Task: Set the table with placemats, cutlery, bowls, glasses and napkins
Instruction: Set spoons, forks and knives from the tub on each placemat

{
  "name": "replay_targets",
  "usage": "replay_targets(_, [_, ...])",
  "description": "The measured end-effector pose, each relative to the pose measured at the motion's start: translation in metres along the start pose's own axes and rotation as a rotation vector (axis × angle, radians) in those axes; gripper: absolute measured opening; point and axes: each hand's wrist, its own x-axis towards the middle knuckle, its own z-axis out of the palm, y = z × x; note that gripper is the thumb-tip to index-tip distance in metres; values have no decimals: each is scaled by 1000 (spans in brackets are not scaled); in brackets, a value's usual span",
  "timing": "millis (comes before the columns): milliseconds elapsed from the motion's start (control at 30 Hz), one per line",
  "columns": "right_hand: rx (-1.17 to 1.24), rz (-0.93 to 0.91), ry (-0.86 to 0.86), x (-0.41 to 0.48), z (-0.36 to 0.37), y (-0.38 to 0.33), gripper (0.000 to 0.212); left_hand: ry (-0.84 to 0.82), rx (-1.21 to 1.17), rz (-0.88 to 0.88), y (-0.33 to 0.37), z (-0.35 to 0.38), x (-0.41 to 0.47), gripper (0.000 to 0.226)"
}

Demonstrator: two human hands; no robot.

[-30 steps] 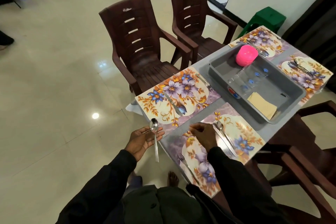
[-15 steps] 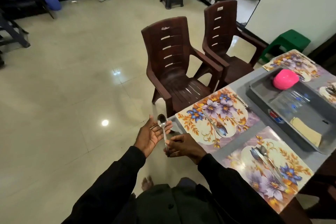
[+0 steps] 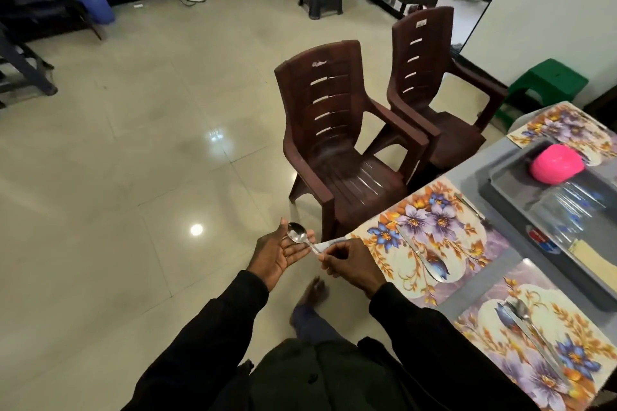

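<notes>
- The spoon (image 3: pixel 296 232) is in the air off the corner of the surface (image 3: pixel 464 173), above the floor (image 3: pixel 133 160), and not yet on any mat.
- Its long axis runs diagonally. The bowl is up and to the left, hollow side up, and the handle slants down to the right.
- The right hand (image 3: pixel 350 265) has a narrow grip, with the fingertips curled and pinching the end of the handle.
- The left hand (image 3: pixel 278 255) lies flat with the palm up and fingers straight. The spoon's bowl rests on those fingers, supported rather than clasped.
- The closest placemat (image 3: pixel 467 243) lies to the right of the grip, just past the right hand's knuckles. The right hand is therefore the nearer one, and it already has the handle.
- What looks like a knife (image 3: pixel 422 252) lies lengthwise on that placemat, with free mat on both sides. My guess is that the spoon belongs alongside it.
- For that, the spoon would likely travel right, handle end first, and turn until it is parallel to the knife.
- A brown chair (image 3: pixel 334 130) stands just beyond the corner, well clear of that short path.
</notes>
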Motion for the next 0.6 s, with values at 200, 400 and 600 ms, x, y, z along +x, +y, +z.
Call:
replay_targets(200, [-9,-62,16,75,-13,-28,17,-7,119,-35,49,2,59,52])
replay_targets(400, [-59,-97,42,138,-41,-65,17,-25,195,-23,103,23,122,50])
replay_targets(600, [-66,4,108,169,-83,-60,13,-94,262,-69,117,64,172,47])
